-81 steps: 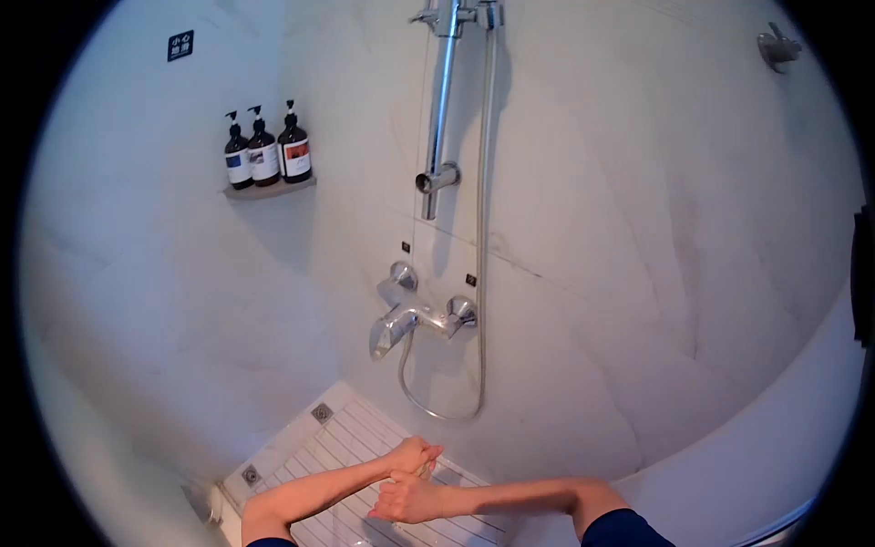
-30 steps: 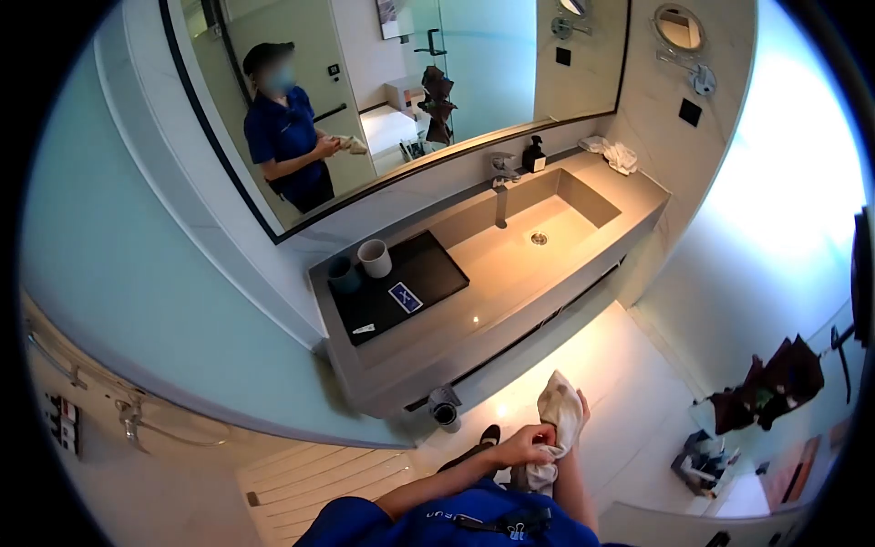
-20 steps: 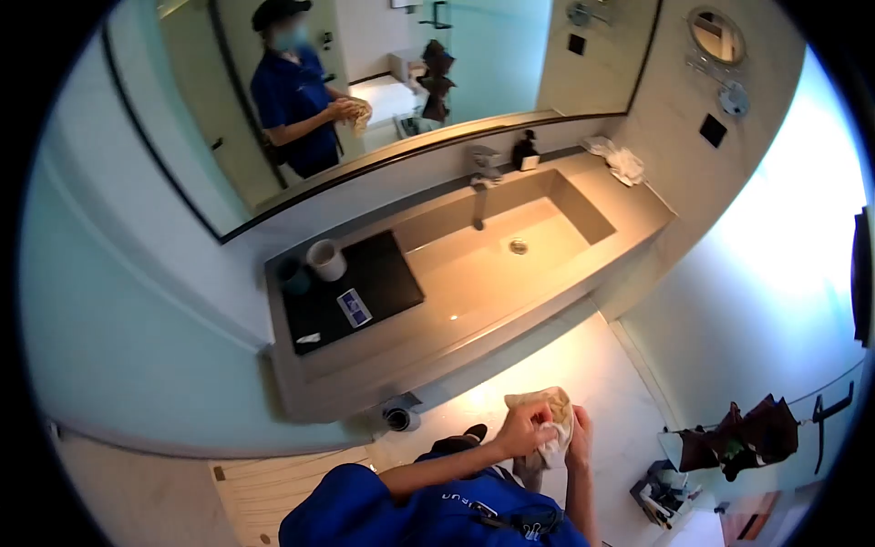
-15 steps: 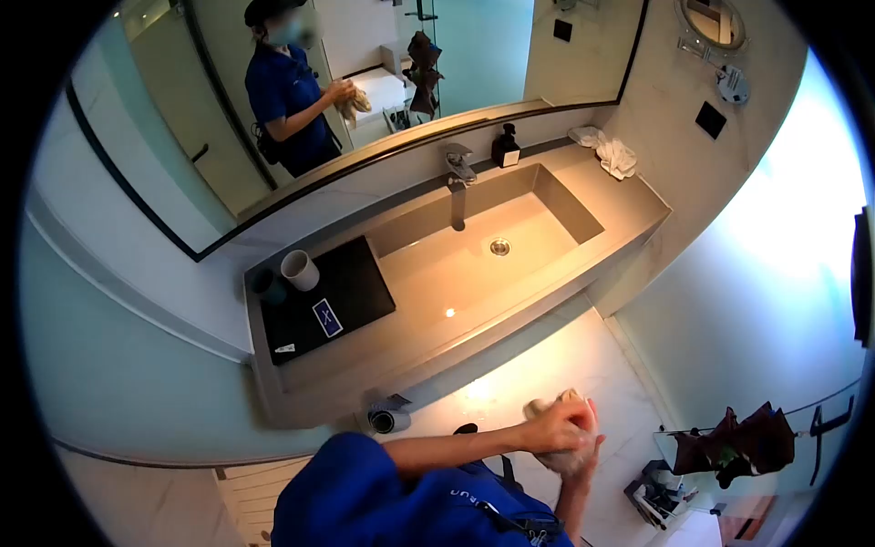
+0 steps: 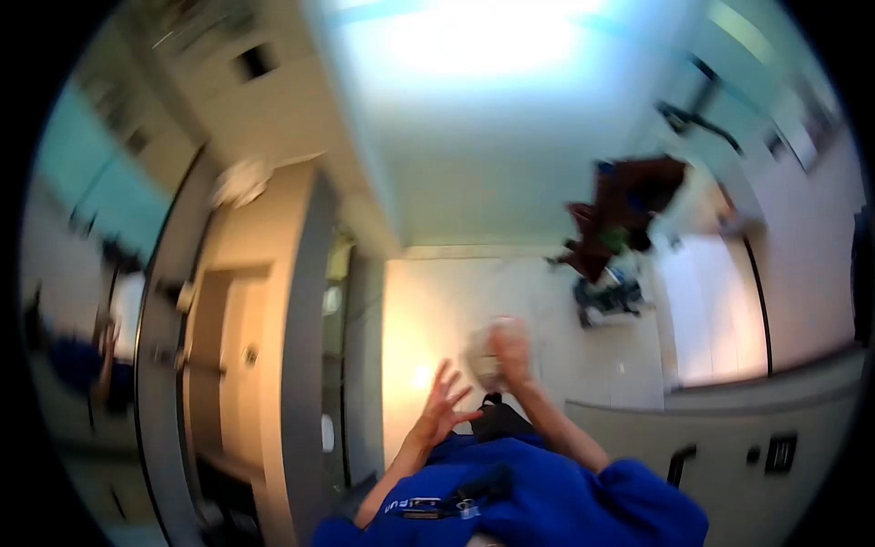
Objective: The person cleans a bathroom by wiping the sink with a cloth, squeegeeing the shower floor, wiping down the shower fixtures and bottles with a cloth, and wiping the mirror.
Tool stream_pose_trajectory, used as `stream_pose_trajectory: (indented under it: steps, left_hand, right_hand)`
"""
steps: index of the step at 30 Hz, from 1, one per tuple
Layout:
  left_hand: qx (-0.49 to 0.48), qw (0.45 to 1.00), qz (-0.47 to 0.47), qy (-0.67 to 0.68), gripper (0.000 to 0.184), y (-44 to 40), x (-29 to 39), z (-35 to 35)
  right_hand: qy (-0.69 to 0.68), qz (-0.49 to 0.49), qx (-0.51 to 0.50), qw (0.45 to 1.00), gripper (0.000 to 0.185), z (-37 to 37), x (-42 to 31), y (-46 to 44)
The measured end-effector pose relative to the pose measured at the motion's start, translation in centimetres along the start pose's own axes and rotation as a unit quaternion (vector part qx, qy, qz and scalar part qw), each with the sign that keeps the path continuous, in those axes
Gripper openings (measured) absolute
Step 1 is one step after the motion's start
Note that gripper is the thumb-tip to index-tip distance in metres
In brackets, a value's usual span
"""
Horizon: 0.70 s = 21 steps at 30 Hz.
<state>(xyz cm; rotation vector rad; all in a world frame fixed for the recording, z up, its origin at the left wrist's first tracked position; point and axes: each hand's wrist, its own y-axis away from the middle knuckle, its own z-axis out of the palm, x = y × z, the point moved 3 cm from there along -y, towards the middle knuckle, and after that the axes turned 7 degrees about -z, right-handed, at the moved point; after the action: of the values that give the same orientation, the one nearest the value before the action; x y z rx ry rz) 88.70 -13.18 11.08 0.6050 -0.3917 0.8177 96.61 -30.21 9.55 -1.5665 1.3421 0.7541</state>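
My right hand (image 5: 510, 349) is closed on a crumpled pale beige cloth (image 5: 481, 361), which hangs beside its fingers over the floor. Motion smears both the hand and the cloth. To the left of them, my left hand (image 5: 443, 407) is held in the air with its fingers spread and nothing in it. A gap separates it from the cloth.
On the left runs a washbasin counter (image 5: 293, 205) with a basin (image 5: 246, 319) and a crumpled white cloth (image 5: 242, 180). Dark red cloths (image 5: 629, 210) hang at the right above a caddy of supplies (image 5: 609, 299). A grey door (image 5: 629, 438) with a black handle is at lower right.
My view has swung right, from facing the mirror and basin to the frosted glass. My left hand has let go of the cloth and opened; my right hand keeps it.
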Motion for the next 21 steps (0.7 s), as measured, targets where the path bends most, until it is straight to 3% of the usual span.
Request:
stream_pose_trajectory:
  steps: [1,2,4,5,7,8,9,10,11,12,13,14,15,16,18,19,21]
  left_hand:
    - [-0.044,0.998,0.040,0.019,0.097,-1.6,0.8,1.5]
    - [-0.051,0.996,0.053,0.051,0.087,-4.0,0.9,1.6]
    - [0.048,0.992,0.079,0.088,0.072,-7.2,1.9,1.0]
    - [0.050,0.991,0.090,0.089,0.072,-8.2,2.3,1.3]
    - [0.028,0.988,0.054,0.141,0.067,-9.3,4.0,0.8]
    - [0.088,0.982,0.093,0.140,0.069,-10.3,5.4,2.7]
    - [0.006,0.991,0.101,0.083,0.067,-10.7,6.3,3.8]
    - [0.068,0.991,0.114,0.011,0.063,-11.5,5.5,2.6]
    - [0.080,0.993,0.009,-0.081,0.055,-11.8,4.1,0.6]
    - [0.119,0.992,0.043,-0.012,0.050,-13.3,3.1,0.8]
    - [0.153,0.983,0.083,0.053,0.045,-14.9,2.2,1.2]
    - [0.119,0.976,0.021,0.183,0.045,-15.4,2.6,1.6]
    - [0.095,0.977,0.047,0.187,0.043,-15.1,4.4,1.7]
    - [0.142,0.974,0.079,0.158,0.043,-13.9,6.5,1.4]
    - [0.152,0.938,0.098,0.296,0.044,-12.0,8.2,-1.0]
    - [0.157,0.932,0.117,0.304,0.044,-10.2,9.8,-1.6]
    - [0.115,0.902,0.099,0.403,0.040,-6.0,13.3,-3.3]
  right_hand:
    - [-0.137,0.110,-0.046,0.983,0.042,-0.5,-3.7,-1.9]
    - [-0.123,0.032,-0.087,0.988,0.049,0.3,-4.3,-2.6]
    - [-0.093,-0.102,-0.174,0.975,0.062,0.9,-6.1,-2.9]
    - [-0.095,-0.109,-0.181,0.973,0.062,0.0,-5.6,-3.3]
    - [-0.096,-0.004,-0.106,0.990,0.067,-1.7,-3.2,-5.1]
    - [-0.238,0.058,-0.057,0.968,0.070,-2.6,-1.7,-6.0]
    - [-0.363,0.133,-0.025,0.922,0.073,-3.5,0.3,-6.7]
    - [-0.347,0.150,-0.072,0.923,0.078,-4.0,1.9,-6.9]
    - [-0.417,0.165,-0.059,0.892,0.073,-3.8,-0.1,-7.1]
    - [-0.518,0.157,-0.125,0.831,0.071,-2.7,-0.3,-7.8]
    - [-0.585,0.155,-0.121,0.787,0.070,-1.6,2.4,-7.1]
    - [-0.605,0.145,-0.147,0.769,0.074,-1.4,-0.2,-7.8]
    - [-0.624,0.136,-0.174,0.749,0.079,-1.2,-3.3,-8.7]
    - [-0.572,0.205,-0.199,0.769,0.085,-1.1,-5.6,-9.4]
    - [-0.545,0.118,-0.355,0.750,0.078,0.4,-6.4,-9.7]
    - [-0.543,0.118,-0.376,0.742,0.078,2.5,-7.1,-10.5]
    - [-0.355,0.098,-0.412,0.834,0.067,7.8,-9.1,-11.9]
